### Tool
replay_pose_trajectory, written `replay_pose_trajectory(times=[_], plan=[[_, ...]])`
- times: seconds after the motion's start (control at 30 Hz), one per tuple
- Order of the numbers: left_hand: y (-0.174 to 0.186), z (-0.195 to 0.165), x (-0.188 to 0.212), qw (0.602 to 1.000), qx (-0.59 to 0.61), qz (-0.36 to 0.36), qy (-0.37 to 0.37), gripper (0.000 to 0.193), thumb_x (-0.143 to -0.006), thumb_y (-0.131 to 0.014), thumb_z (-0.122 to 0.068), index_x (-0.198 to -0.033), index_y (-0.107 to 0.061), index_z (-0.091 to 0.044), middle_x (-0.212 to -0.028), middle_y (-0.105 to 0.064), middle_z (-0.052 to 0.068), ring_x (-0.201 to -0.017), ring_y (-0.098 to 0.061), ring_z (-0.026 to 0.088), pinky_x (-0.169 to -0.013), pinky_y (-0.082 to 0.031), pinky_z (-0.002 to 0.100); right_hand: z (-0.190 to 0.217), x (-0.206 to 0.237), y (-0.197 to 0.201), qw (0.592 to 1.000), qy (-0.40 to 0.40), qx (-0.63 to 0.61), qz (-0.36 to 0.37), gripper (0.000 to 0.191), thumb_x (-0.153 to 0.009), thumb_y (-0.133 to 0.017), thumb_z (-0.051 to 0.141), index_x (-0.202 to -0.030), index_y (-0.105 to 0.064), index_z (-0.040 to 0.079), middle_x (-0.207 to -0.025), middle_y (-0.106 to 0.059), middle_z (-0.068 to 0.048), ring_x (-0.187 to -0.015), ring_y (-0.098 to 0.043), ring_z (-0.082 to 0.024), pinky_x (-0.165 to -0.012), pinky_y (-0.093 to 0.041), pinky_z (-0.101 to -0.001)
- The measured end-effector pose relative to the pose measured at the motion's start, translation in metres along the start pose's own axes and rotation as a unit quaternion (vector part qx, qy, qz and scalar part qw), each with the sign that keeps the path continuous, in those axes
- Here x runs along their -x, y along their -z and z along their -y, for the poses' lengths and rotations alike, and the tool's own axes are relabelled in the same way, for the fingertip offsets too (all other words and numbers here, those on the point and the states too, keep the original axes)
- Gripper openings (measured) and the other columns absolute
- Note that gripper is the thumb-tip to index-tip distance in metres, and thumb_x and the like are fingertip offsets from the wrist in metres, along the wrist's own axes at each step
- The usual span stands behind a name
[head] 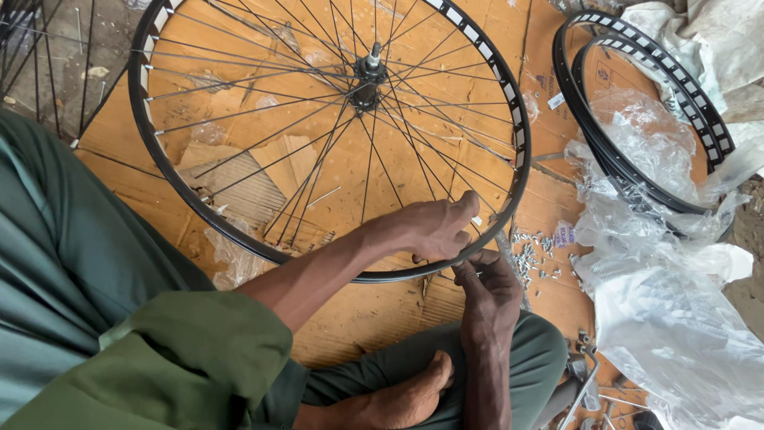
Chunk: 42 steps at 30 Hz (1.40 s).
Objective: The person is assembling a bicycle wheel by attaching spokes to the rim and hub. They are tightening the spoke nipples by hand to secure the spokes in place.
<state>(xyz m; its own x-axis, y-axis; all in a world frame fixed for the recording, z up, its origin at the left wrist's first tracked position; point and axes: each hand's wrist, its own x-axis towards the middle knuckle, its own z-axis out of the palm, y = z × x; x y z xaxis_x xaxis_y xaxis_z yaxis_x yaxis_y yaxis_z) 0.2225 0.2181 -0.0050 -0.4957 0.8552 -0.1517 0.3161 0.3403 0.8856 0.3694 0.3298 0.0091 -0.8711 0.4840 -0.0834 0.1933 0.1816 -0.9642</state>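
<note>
- The bicycle wheel (pixel 330 135) lies flat on brown cardboard (pixel 374 318) in front of the seated person — black rim, thin steel spokes, hub (pixel 368 80) near the top of the view.
- The left hand (pixel 438 229) reaches over the rim's near edge, its fingertips pinched on a spoke just inside the rim.
- The right hand (pixel 487 288) sits just outside the rim, right below the left one, fingers curled around a small metal part; what it is cannot be made out.
- The two hands are close together, almost touching, at the rim's lower right.
- A scatter of small silver nipples (pixel 535 256) lies on the cardboard just right of the hands, with a small pale packet (pixel 563 234) printed in blue beside them.
- Two bare black rims (pixel 637 103) are stacked at upper right, partly under clear plastic wrapping (pixel 668 302).
- A small white label (pixel 555 101) sticks to the cardboard between wheel and rims.
</note>
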Motion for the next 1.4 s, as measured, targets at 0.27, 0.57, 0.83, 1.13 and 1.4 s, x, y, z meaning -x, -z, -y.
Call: replay_pose_trajectory(times=[0.27, 0.57, 0.83, 1.13, 1.4], plan=[[-0.008, 0.000, 0.001, 0.998, -0.050, -0.003, 0.030, 0.048, -0.092, -0.057, -0.015, -0.127, -0.031, 0.006, -0.062, -0.062, 0.018, -0.055, -0.065, 0.033, -0.050, -0.048, 0.049, -0.010, -0.005, 0.003, 0.999, -0.028, 0.019, 0.026, 0.009, -0.090, -0.074, 0.007, -0.095, -0.070, 0.000, -0.084, -0.070, -0.004, -0.076, -0.061, -0.011, -0.071, -0.050, -0.0265], [0.013, 0.027, 0.026, 0.869, -0.218, -0.425, -0.126, 0.047, -0.087, -0.061, 0.000, -0.133, -0.055, 0.003, -0.126, -0.060, 0.024, -0.099, -0.066, 0.038, -0.077, -0.055, 0.050, -0.011, -0.003, 0.002, 0.994, -0.086, -0.055, 0.036, 0.014, -0.097, -0.064, 0.016, -0.101, -0.065, 0.003, -0.087, -0.069, -0.002, -0.078, -0.059, -0.010, -0.074, -0.050, -0.0258], [0.113, 0.076, 0.043, 0.725, -0.525, -0.386, 0.225, 0.058, -0.066, -0.069, -0.017, -0.120, -0.067, 0.005, -0.113, -0.068, 0.023, -0.110, -0.063, 0.031, -0.099, -0.042, 0.055, 0.012, 0.006, -0.002, 0.971, -0.225, 0.037, 0.069, 0.049, -0.100, -0.049, 0.047, -0.087, -0.065, 0.003, -0.065, -0.065, -0.009, -0.054, -0.055, -0.014, -0.049, -0.040, -0.0281], [0.097, 0.080, 0.024, 0.752, -0.517, -0.338, 0.231, 0.008, -0.085, -0.071, -0.012, -0.090, -0.077, -0.012, -0.085, -0.075, 0.011, -0.083, -0.071, 0.026, -0.077, -0.049, 0.048, 0.001, -0.006, -0.008, 0.983, -0.178, -0.024, 0.032, 0.028, -0.094, -0.072, 0.026, -0.085, -0.068, 0.000, -0.069, -0.064, -0.005, -0.055, -0.049, -0.010, -0.050, -0.036, -0.0258], [0.102, 0.082, 0.039, 0.796, -0.404, -0.414, 0.178, 0.009, -0.082, -0.070, -0.011, -0.090, -0.073, -0.010, -0.086, -0.072, 0.013, -0.083, -0.071, 0.030, -0.063, -0.052, 0.043, 0.001, -0.005, 0.005, 0.982, -0.139, -0.121, -0.037, 0.025, -0.095, -0.063, 0.012, -0.119, -0.064, 0.005, -0.098, -0.068, -0.005, -0.086, -0.059, -0.011, -0.075, -0.049, -0.0257]])
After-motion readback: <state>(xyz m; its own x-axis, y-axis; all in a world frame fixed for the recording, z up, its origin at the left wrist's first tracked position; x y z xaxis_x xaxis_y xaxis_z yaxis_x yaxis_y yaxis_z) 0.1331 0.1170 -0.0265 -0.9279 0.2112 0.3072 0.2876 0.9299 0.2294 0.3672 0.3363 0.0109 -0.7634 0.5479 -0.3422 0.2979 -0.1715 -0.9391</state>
